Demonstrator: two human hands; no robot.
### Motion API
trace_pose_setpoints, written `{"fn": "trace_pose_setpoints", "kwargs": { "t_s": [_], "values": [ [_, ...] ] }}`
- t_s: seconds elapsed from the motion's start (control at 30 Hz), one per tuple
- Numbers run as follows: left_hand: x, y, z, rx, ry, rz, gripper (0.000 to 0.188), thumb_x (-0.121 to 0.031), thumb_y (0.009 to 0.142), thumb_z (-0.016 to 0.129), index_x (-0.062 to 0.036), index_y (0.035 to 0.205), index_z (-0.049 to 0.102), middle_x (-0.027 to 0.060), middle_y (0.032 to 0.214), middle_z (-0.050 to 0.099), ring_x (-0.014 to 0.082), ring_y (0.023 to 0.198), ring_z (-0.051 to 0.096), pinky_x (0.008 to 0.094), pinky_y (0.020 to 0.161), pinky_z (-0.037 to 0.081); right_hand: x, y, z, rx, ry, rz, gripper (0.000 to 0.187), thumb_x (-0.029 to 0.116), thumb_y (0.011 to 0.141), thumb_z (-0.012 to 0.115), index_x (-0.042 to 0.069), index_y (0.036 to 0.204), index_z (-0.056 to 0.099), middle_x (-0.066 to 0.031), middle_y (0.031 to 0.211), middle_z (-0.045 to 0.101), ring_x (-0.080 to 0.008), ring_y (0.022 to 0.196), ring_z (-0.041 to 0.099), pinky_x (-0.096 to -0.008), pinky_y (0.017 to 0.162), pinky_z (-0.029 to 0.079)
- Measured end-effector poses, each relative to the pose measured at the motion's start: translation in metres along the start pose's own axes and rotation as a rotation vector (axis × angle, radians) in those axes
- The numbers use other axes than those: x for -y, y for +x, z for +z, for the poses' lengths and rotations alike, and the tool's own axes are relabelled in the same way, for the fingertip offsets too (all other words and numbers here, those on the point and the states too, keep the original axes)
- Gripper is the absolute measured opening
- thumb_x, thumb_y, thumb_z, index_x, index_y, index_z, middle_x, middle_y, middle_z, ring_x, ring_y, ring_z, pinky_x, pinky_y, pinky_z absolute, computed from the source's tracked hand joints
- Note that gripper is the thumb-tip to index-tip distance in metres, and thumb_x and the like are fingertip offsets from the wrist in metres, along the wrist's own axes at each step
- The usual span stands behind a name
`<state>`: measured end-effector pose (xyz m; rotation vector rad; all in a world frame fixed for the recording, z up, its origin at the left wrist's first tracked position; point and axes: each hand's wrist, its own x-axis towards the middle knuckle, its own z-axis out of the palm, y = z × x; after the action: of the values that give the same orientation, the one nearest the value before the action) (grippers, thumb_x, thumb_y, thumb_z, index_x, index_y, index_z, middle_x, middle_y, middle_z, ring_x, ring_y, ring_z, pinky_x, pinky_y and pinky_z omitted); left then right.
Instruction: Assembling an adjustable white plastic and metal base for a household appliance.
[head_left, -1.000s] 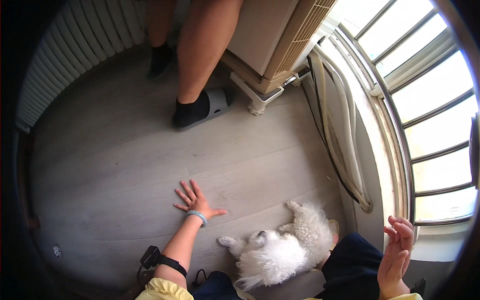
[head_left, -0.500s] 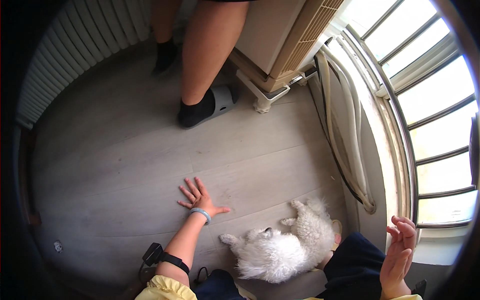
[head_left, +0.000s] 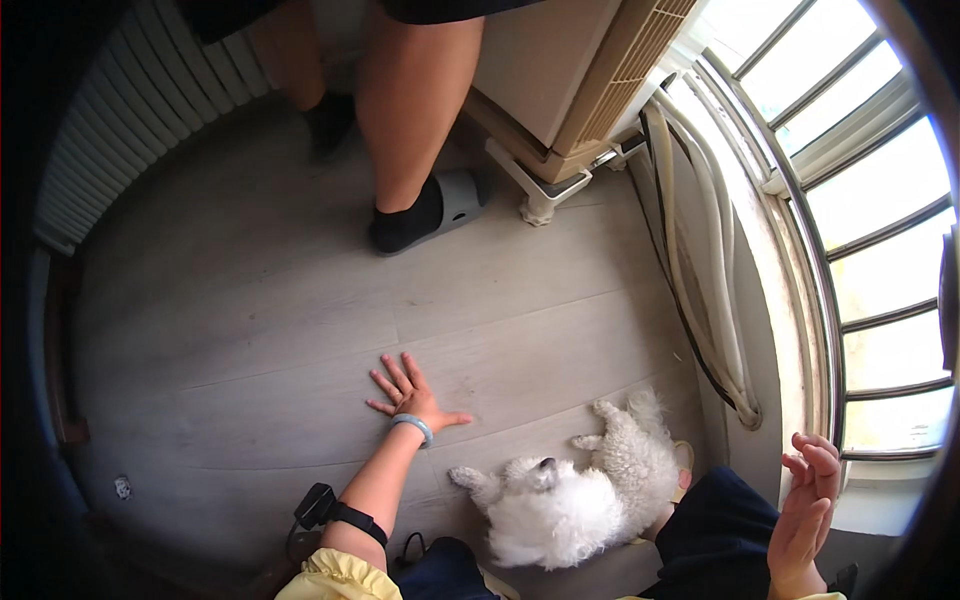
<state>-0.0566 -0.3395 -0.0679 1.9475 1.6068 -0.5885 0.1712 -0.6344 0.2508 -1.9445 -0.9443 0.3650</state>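
Note:
My left hand (head_left: 415,402) lies flat on the grey wood-look floor (head_left: 250,330), fingers spread, with a pale bluish bangle (head_left: 412,425) at the wrist. A white curly-haired dog (head_left: 575,490) is stretched out on the floor close to my legs, to the right of that hand and apart from it. At the right side my right hand (head_left: 808,505) is raised near the window sill, its fingers loosely bent and apart, holding nothing. Around my left forearm runs a black strap with a small black device (head_left: 318,507).
Ahead stands another person, one foot in a black sock and grey slipper (head_left: 430,212). A beige appliance (head_left: 560,120) sits on a white wheeled base beside them. Pale hoses (head_left: 715,260) hang along the right wall below a barred window (head_left: 890,300). A ribbed white panel (head_left: 140,120) curves at the left.
The whole view has shifted slightly, so most things appear a little farther right. The other person's upper legs lean more to the left, and more dark shorts show. Both my hands keep their pose.

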Motion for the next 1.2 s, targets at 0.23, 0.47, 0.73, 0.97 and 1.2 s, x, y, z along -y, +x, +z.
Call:
{"fn": "trace_pose_setpoints", "kwargs": {
  "t_s": [0.23,0.47,0.73,0.97,1.2],
  "values": [
    [0.003,0.003,0.001,-0.019,0.023,-0.029,0.157,-0.064,0.043,0.084,-0.0063,0.146,-0.019,0.0273,0.15,-0.024,0.0493,0.135,-0.026,0.0743,0.098,-0.006,-0.008,0.006,-0.001,0.028,0.016,-0.009,0.058,0.053,0.098,0.03,0.006,0.127,0.045,-0.0107,0.133,0.04,-0.0202,0.126,0.04,-0.0329,0.1,0.033],
    [0.001,0.002,-0.005,-0.025,-0.018,0.016,0.156,-0.066,0.043,0.083,-0.0066,0.147,-0.016,0.0271,0.15,-0.024,0.0493,0.135,-0.025,0.0753,0.097,-0.006,-0.062,-0.016,-0.026,-0.18,0.112,-0.009,0.062,0.06,0.087,0.051,0.002,0.11,0.055,-0.0129,0.115,0.051,-0.0241,0.11,0.054,-0.0334,0.088,0.046],
    [0.019,-0.005,0.0,-0.06,-0.044,0.044,0.153,-0.066,0.044,0.082,-0.0073,0.148,-0.014,0.0261,0.151,-0.022,0.0504,0.135,-0.025,0.075,0.097,-0.007,-0.023,-0.004,-0.013,0.096,0.163,0.026,0.056,0.043,0.099,0.039,-0.001,0.132,0.041,-0.0166,0.135,0.044,-0.0269,0.127,0.042,-0.0418,0.102,0.036],
    [0.015,-0.005,-0.001,-0.04,-0.053,0.048,0.152,-0.066,0.045,0.082,-0.0074,0.148,-0.013,0.0258,0.151,-0.022,0.0505,0.135,-0.024,0.0745,0.098,-0.006,-0.019,-0.001,-0.013,0.121,0.138,0.046,0.054,0.042,0.1,0.037,-0.001,0.133,0.04,-0.0171,0.136,0.043,-0.0266,0.125,0.042,-0.0415,0.102,0.036],
    [0.013,-0.004,-0.005,-0.039,-0.048,0.041,0.151,-0.067,0.046,0.081,-0.0073,0.148,-0.012,0.0252,0.151,-0.023,0.0499,0.135,-0.025,0.0743,0.099,-0.006,-0.015,-0.005,-0.019,0.133,0.071,0.241,0.055,0.044,0.099,0.04,0.002,0.135,0.04,-0.0141,0.138,0.041,-0.0259,0.129,0.038,-0.042,0.104,0.033]
  ]
}}
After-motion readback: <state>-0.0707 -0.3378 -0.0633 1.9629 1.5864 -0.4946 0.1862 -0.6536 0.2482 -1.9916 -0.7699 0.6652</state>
